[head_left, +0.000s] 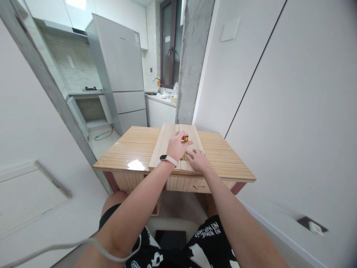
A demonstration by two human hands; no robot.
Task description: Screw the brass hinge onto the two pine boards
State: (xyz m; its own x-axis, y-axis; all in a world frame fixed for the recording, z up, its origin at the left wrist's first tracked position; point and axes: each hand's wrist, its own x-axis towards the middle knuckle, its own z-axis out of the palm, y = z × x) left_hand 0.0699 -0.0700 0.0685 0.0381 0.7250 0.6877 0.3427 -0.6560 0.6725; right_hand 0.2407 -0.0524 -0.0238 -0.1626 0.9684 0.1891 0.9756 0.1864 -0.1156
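Two pale wooden boards [169, 139] lie side by side on the desk, with a narrow seam between them. My left hand [177, 145] pinches a small yellow-and-black object that looks like a tape measure [186, 139], held over the boards near the seam. Below it, a short yellow strip [184, 156] shows on the wood between my hands; whether it joins the held object I cannot tell. My right hand [198, 160] rests on the right board, fingers spread and lying low, fingertips close to the strip's right side.
The wood-grain desk [134, 147] has a drawer with a metal handle [199, 187] at its front. A white wall stands close on the right. Behind are a grey pillar [191, 63], a fridge [119, 56] and a sink counter. A pale cable [95, 242] crosses my left forearm.
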